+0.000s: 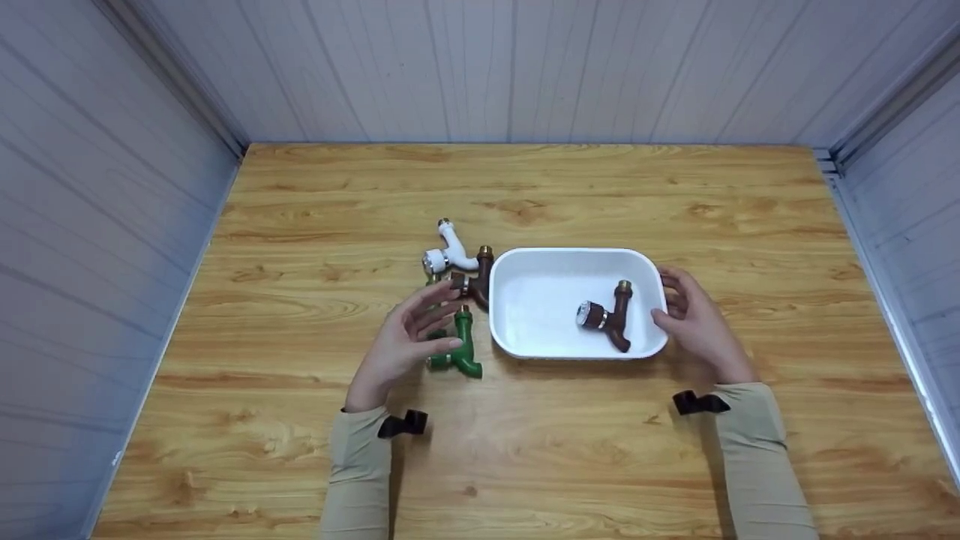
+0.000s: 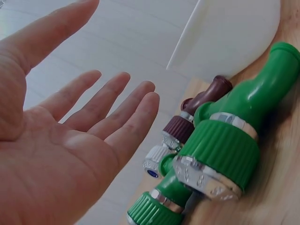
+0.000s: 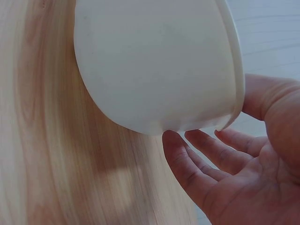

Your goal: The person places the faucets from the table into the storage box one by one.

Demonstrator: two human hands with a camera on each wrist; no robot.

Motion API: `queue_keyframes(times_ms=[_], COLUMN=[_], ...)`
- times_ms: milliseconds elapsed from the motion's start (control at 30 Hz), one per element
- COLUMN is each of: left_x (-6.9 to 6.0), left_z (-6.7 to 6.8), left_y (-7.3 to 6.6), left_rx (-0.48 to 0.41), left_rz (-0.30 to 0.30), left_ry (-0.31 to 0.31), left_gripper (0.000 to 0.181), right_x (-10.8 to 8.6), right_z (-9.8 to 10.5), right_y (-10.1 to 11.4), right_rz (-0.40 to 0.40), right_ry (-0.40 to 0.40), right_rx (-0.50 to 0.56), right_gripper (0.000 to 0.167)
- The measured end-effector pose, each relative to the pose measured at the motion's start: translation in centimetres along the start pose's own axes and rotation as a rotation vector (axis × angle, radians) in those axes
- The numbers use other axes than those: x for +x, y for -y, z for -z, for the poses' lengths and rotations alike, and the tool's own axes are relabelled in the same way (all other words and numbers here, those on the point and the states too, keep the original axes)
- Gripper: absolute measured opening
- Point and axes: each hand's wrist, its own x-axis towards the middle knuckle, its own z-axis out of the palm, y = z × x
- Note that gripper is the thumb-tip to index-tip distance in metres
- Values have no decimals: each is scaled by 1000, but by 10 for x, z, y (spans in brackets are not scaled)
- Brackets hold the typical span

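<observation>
A white plastic tub [image 1: 534,304] sits on the table with one brown tap [image 1: 616,321] lying inside it. My right hand [image 1: 703,324] grips the tub's right end, thumb at the rim and fingertips against the outer wall. To the tub's left lie a white tap [image 1: 456,247], another brown tap [image 1: 484,279] by the tub's wall, and green taps [image 1: 464,341]. Over the green taps hovers my left hand [image 1: 401,339], fingers spread and holding nothing; it partly hides them in the head view. The left wrist view shows two green taps [image 2: 218,157] beside the palm.
The wood-grain table [image 1: 577,450] is bounded by pale panel walls [image 1: 480,71] at the back and both sides. A black wrist strap mount [image 1: 405,424] sticks out from the left cuff, and a similar mount [image 1: 699,403] from the right one.
</observation>
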Motion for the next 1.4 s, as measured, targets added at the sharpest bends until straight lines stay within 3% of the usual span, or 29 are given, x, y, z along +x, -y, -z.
queue_keyframes(times_ms=[267,533,833,1167,1400], left_x=[-8,-13,-17,-22,-27], left_z=[6,8,12,18,24], left_y=[1,3,6,10,11], left_rx=[24,-28,22,31,89], left_rz=[32,36,76,74,97], left_ry=[7,29,28,10,0], left_gripper=[77,76,77,74,73], right_x=[3,3,3,2,-4], right_z=[2,3,2,3,-3], right_y=[-14,-14,-13,-13,15], right_rz=[8,37,11,-19,18], right_ry=[-4,-3,0,-8,-5], right_rx=[-8,-6,-16,-56,15], right_gripper=[63,64,64,62,60])
